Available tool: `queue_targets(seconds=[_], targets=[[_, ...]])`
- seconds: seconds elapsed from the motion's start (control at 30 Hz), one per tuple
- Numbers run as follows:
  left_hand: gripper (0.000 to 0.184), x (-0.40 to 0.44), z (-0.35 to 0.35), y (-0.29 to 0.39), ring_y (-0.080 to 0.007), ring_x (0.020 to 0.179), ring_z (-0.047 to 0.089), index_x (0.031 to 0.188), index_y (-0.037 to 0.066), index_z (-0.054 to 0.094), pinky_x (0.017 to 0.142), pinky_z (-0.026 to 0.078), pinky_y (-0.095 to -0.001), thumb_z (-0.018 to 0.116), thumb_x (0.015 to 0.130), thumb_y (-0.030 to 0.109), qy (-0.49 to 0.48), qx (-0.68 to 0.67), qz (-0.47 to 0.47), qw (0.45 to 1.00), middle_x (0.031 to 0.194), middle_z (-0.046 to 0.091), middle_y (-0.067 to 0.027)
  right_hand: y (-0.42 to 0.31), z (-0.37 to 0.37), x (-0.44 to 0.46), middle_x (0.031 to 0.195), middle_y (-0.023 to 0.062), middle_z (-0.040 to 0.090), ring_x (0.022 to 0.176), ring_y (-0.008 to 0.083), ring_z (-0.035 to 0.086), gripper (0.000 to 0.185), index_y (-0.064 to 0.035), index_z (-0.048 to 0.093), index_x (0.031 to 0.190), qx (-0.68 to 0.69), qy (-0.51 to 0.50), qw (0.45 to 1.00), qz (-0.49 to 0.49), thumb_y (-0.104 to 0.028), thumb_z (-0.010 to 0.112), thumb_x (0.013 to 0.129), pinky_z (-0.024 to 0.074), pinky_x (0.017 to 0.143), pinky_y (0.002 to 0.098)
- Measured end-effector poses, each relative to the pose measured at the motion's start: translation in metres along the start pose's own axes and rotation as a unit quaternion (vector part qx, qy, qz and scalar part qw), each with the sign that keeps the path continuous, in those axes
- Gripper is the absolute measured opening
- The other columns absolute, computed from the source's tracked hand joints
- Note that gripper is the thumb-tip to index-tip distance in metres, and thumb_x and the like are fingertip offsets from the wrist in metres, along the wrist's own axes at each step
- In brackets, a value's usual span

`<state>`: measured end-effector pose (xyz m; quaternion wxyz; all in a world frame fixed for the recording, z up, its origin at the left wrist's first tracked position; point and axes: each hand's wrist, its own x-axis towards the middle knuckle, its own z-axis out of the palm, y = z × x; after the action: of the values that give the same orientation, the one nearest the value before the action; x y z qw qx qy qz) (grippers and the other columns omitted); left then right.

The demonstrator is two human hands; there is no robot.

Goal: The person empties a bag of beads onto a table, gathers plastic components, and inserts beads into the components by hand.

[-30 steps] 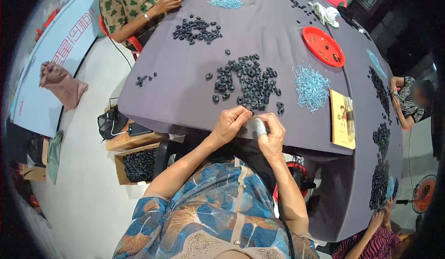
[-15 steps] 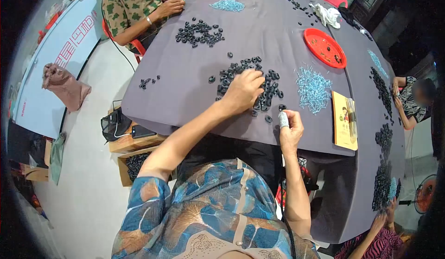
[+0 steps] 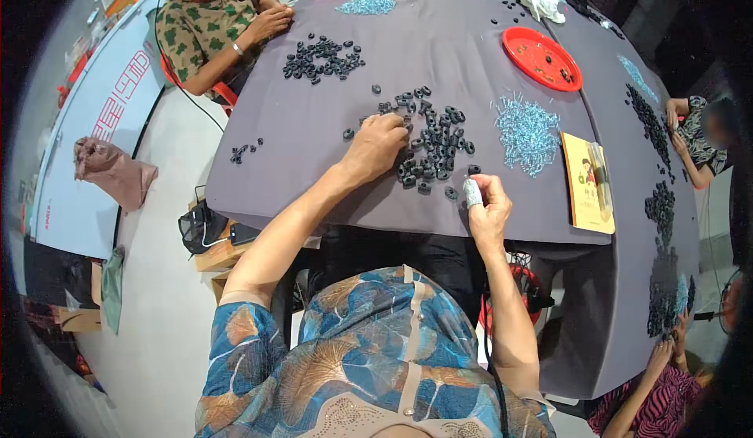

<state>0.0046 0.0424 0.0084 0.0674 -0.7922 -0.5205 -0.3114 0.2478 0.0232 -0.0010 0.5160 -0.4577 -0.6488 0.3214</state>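
Note:
Many small black ring-shaped pieces [image 3: 436, 149] lie in a loose pile on the grey tablecloth before me. My left hand [image 3: 378, 144] is at the pile's left side, fingers curled down among the pieces; its fingertips are partly hidden, so what they hold does not show. Right of the pile, at the table's near edge, my right hand [image 3: 489, 205] is closed in a pinch, white wrapping around one finger. At its fingertips is one black ring-shaped piece [image 3: 474, 170]. A heap of thin light-blue bits [image 3: 527, 134] lies beyond that hand.
A red tray [image 3: 541, 60] with a few small pieces stands at the back right, and a yellow booklet [image 3: 587, 183] lies near the right edge. Another black pile [image 3: 323, 60] is at the far left, near a person in a camouflage shirt [image 3: 205, 34]. Other people sit along the right.
My left hand has moved left and slightly away from me, from the pile's middle to its left side. My right hand stays nearly in place with the piece. The view has shifted slightly.

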Motion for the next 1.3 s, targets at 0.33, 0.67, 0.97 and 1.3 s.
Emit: queue_targets(seconds=[0.33,0.67,0.97,1.3], targets=[[0.025,0.037,-0.013,-0.071,-0.0323,0.105,0.054,0.101,0.003,0.061,0.090,0.044,-0.0383,0.051,0.079,-0.001,0.030,-0.001,-0.098,0.995,0.108,0.060,-0.0143,0.001,0.001,-0.001,0.068,0.0043,0.060,0.059,0.0095,0.054,0.007,-0.0020,0.059,0.085,-0.009,-0.005,1.000,-0.007,-0.002,0.061,0.079,0.0452,0.056,0.0255],[0.017,0.036,0.015,-0.097,-0.0352,0.089,0.052,0.083,0.004,0.062,0.076,0.045,-0.0432,0.051,0.072,-0.003,-0.018,0.064,-0.054,0.996,0.087,0.057,-0.0153,-0.003,-0.001,-0.001,0.071,0.0068,0.060,0.059,0.0125,0.054,0.007,-0.0012,0.058,0.085,-0.012,-0.020,1.000,-0.004,-0.001,0.060,0.078,0.0449,0.057,0.0273],[0.013,0.021,0.001,-0.085,-0.0159,0.067,0.056,0.093,0.003,0.064,0.059,0.046,-0.0305,0.057,0.083,0.008,0.134,-0.158,-0.270,0.940,0.082,0.061,-0.0079,-0.002,-0.001,0.001,0.071,0.0070,0.060,0.059,0.0136,0.054,0.007,-0.0017,0.059,0.085,-0.020,-0.023,0.999,-0.014,-0.001,0.060,0.078,0.0450,0.057,0.0277],[0.020,-0.053,-0.012,0.080,-0.0138,0.071,0.062,0.108,0.001,0.058,0.061,0.052,-0.0233,0.056,0.088,0.004,0.137,-0.671,-0.389,0.615,0.092,0.063,-0.0110,-0.009,0.004,-0.008,0.068,0.0028,0.061,0.059,0.0076,0.053,0.009,-0.0020,0.062,0.088,-0.005,-0.027,0.999,-0.017,-0.002,0.063,0.079,0.0438,0.056,0.0234]])
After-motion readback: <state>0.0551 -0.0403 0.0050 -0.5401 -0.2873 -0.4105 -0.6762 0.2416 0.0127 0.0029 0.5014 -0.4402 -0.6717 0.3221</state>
